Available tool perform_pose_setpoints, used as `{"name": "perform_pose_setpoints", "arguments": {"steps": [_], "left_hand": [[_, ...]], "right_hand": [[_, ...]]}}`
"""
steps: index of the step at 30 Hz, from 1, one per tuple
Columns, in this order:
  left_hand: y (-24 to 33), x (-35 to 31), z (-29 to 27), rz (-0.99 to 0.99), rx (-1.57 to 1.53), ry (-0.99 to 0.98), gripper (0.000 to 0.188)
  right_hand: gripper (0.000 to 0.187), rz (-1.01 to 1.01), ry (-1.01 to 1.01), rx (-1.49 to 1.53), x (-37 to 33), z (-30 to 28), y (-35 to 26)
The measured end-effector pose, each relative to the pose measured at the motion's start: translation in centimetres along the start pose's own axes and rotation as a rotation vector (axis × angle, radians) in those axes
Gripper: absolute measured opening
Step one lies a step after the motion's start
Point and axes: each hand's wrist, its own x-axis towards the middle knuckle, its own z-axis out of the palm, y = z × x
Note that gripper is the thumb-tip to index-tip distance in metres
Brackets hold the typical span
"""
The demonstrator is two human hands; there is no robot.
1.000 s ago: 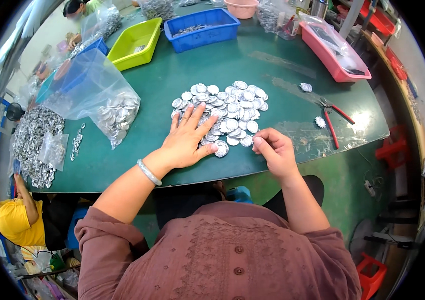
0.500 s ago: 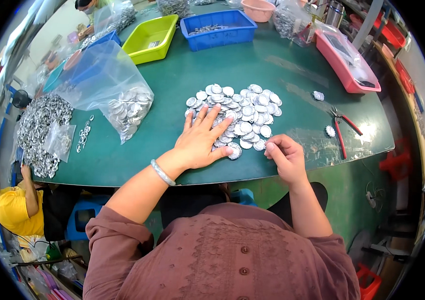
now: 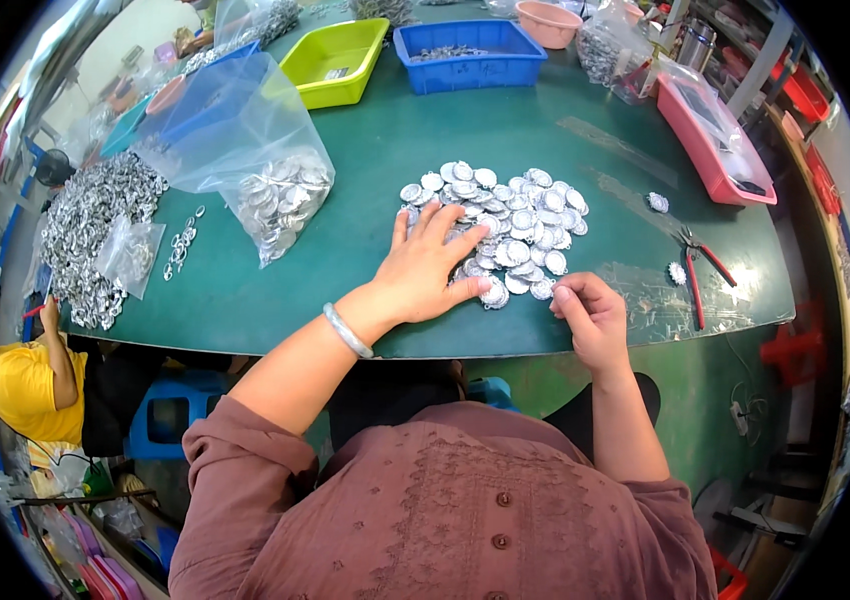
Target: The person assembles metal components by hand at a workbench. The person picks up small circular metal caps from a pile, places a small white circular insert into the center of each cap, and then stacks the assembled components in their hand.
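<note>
Silver discs point(image 3: 523, 219) sit left of red-handled pliers point(image 3: 694, 285). Left hand point(image 3: 430, 268) splays over them, gripping none; right hand point(image 3: 595, 315) half-curled nearer pliers, hold unclear. Likely hand-sorting; next calls for fingertip pinch.

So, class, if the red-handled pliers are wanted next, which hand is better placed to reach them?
Probably the right hand: it is nearer the pliers, while the left hand is farther away, fingers spread over the silver discs.
</note>
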Motion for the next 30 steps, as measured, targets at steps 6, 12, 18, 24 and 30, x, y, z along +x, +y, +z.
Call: {"name": "perform_pose_setpoints", "arguments": {"steps": [6,12,18,24,30], "left_hand": [[-3.1,-2.2,-2.5,-0.050,-0.200,0.224,0.044],[-3.4,-6.5,-4.2,-0.201,-0.153,0.159,0.040],[-2.3,-5.9,-2.6,-0.212,-0.119,0.181,0.037],[-2.4,-5.5,-2.2,-0.238,-0.248,0.178,0.026],[-2.3,-5.7,-2.2,-0.166,-0.252,0.294,0.028]], "right_hand": [[0.003,-0.038,0.003,-0.060,-0.1,0.0,0.2],[0.008,-0.148,-0.060,-0.286,0.1,1.0,-0.8],[0.028,-0.540,-0.174,-0.794,1.1,3.3,-1.8],[0.020,-0.538,-0.233,-0.966,2.0,4.7,-1.6],[0.016,-0.565,-0.147,-1.042,2.4,5.5,-1.3]]}}
